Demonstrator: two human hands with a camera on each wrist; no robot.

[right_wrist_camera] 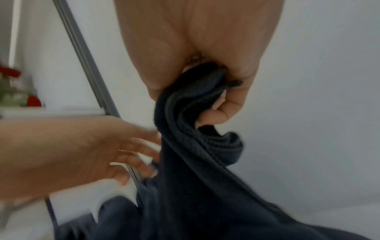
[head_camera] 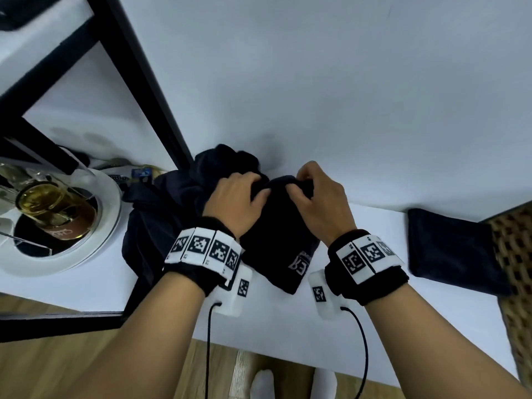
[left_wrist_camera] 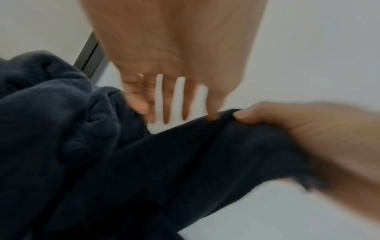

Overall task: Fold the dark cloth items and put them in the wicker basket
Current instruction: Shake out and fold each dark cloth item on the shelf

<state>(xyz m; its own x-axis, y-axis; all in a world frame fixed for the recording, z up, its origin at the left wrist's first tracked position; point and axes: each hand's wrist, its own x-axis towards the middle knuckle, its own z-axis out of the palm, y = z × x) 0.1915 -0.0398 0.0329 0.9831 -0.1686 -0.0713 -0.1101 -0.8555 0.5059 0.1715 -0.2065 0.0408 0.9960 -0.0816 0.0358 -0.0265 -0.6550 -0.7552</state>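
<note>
**Both hands at one dark cloth**

The right hand [head_camera: 319,203] clenches a bunched edge of the dark cloth [head_camera: 276,240] above the white table [head_camera: 86,283]. The left hand [head_camera: 233,203] (fingers spread, straight) touches it. The wicker basket [head_camera: 515,254] stands at right.

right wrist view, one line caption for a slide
Right hand grips a bunched dark navy cloth while the left hand reaches in.
</note>
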